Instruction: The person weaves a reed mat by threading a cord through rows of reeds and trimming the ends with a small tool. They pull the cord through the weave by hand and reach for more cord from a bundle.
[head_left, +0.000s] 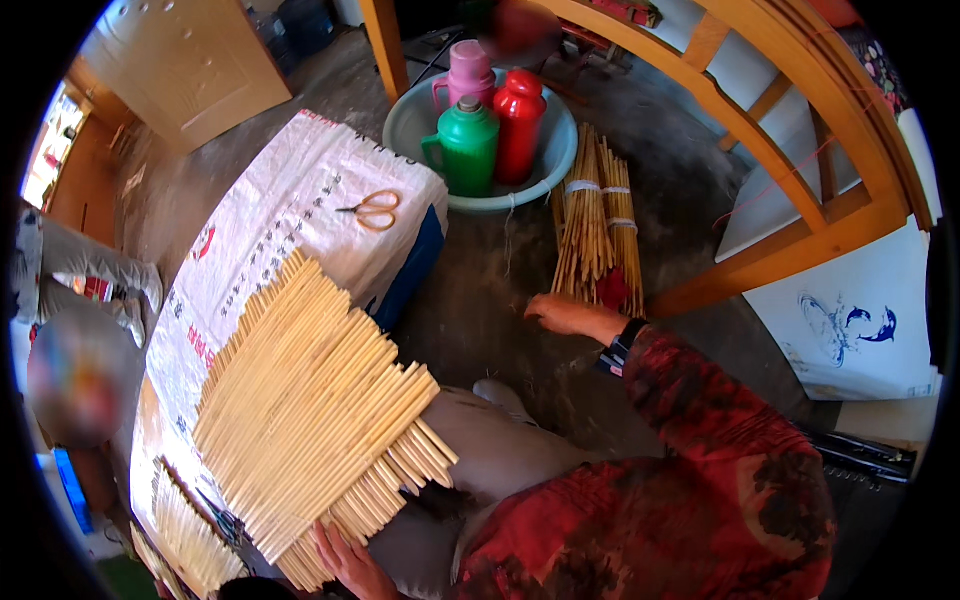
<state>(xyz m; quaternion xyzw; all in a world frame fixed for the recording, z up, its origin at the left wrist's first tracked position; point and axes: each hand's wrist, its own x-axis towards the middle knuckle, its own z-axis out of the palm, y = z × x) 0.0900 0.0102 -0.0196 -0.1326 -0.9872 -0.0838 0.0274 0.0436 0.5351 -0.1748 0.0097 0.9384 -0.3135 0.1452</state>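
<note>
A fan-shaped panel of pale stalks [310,400] lies slanting over a white woven sack cover and reaches over my lap. At the panel's near edge is my left hand [350,565], its fingers stretched out against the stalk ends. My right hand [570,316] is held out to the right above the floor, fingers curled in; whatever they may hold is too small to make out. Just beyond it lie tied bundles of thin stalks [590,225] with white bands, and a dark red piece [611,290] at their near end. Scissors [376,210] with tan handles lie on the sack cover [300,170].
A pale basin [400,135] beyond the sack cover holds a green flask [467,150], a red flask [518,125] and a pink flask [469,72]. A wooden frame [745,265] arches at the right. Another person's legs [100,270] show at the left, near more stalk panels [190,535].
</note>
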